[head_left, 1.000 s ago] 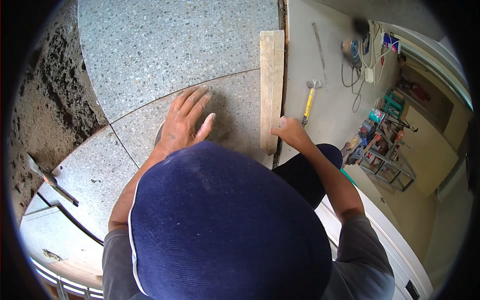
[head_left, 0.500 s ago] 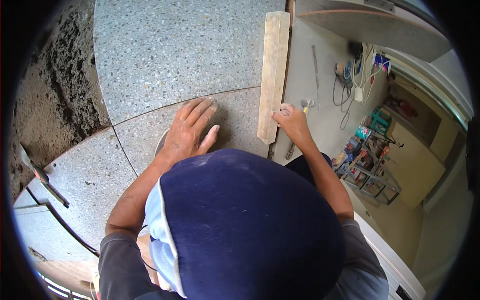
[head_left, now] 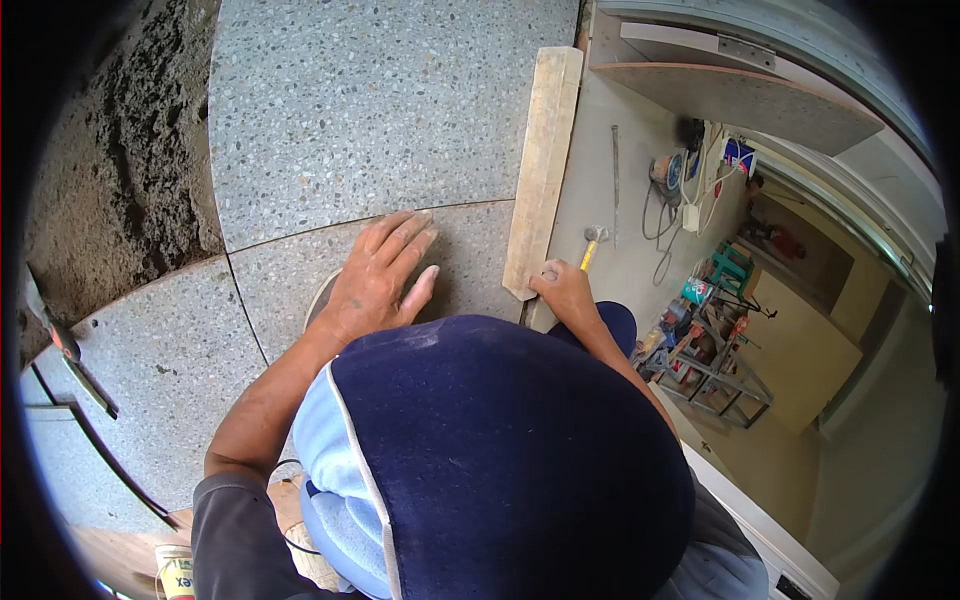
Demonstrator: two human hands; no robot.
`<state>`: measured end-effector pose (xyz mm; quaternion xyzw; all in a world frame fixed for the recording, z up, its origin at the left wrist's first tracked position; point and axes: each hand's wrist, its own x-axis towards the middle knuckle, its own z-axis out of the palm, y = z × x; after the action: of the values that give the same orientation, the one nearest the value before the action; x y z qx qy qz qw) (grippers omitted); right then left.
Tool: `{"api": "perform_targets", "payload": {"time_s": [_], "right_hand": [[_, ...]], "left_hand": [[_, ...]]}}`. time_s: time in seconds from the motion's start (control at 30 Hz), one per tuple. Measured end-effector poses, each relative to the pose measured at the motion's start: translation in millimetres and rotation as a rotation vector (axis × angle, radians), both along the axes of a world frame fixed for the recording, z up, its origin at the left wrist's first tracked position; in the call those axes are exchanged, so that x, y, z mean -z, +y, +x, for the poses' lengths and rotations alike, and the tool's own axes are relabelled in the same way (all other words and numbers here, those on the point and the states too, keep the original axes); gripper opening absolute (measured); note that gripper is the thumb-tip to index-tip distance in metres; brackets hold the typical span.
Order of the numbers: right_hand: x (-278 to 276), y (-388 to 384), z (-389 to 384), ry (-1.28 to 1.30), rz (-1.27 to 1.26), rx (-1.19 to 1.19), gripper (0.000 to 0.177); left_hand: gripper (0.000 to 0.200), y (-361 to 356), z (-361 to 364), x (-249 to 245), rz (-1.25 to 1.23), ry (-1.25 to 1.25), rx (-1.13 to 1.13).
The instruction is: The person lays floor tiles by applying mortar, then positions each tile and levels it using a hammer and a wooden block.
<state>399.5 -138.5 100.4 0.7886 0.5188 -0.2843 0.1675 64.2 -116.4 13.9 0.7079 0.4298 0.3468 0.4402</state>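
Wooden batten [head_left: 541, 160] lies lengthwise along the right edge of the terrazzo, running away from the person. Its near end is at the right hand [head_left: 563, 292].
Right hand: fingers curled onto that near end, thumb against the wood. It's clamped on the batten.
Left hand [head_left: 382, 275]: flat, fingers spread, palm down on the near terrazzo slab [head_left: 470, 250]. It's beside the batten with bare slab between them, not touching it.
Hands are apart, with the batten end nearer the right one.
Hammer [head_left: 588, 248], yellow handle, lies on the concrete floor [head_left: 600, 190] just beyond the right hand, right of the batten.

Surface: speckled grey slabs with curved joints. A far slab [head_left: 370, 110] sits above the near one, and a third slab [head_left: 170, 340] is to the left. Rough dark mortar bed [head_left: 110, 180] is left of the slabs, with a trowel [head_left: 60, 345] at its edge.

Room: bare concrete, power tools and cables [head_left: 670, 175] well off to the right, a metal rack [head_left: 710, 370] of clutter farther right, and a large flat panel [head_left: 740, 100] at top right. A navy cap [head_left: 500, 450] fills the lower frame.
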Motion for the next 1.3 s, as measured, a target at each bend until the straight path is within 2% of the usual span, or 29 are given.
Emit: {"api": "perform_targets", "payload": {"time_s": [0.3, 0.4, 0.5, 0.67, 0.93, 1.3], "right_hand": [[-4.1, 52.1, -18.8, 0.002, 0.107, 0.027, 0.039], [-6.7, 46.2, -19.8, -0.007, 0.144, -0.008, 0.039], [-10.5, 29.0, -19.3, -0.054, -0.039, -0.043, 0.041], [15.5, 12.5, 2.1, -0.015, -0.001, 0.063, 0.045], [0.6, 42.8, -19.2, 0.027, -0.012, 0.107, 0.043], [10.4, 53.6, -7.6, 0.078, 0.041, 0.148, 0.048]], "left_hand": [[0.045, 0.6, -3.2, -0.9, -0.002, -0.023, 0.011], [0.044, 1.2, -5.7, -1.1, 0.000, -0.032, 0.007], [0.045, 1.7, -6.8, 0.2, -0.001, -0.037, 0.004], [0.045, 0.2, -6.5, 1.0, -0.017, -0.045, 0.002], [0.044, -0.1, -7.3, 1.0, -0.003, -0.033, 0.012], [0.043, 1.7, -9.2, -0.5, -0.001, -0.061, -0.010]]}}
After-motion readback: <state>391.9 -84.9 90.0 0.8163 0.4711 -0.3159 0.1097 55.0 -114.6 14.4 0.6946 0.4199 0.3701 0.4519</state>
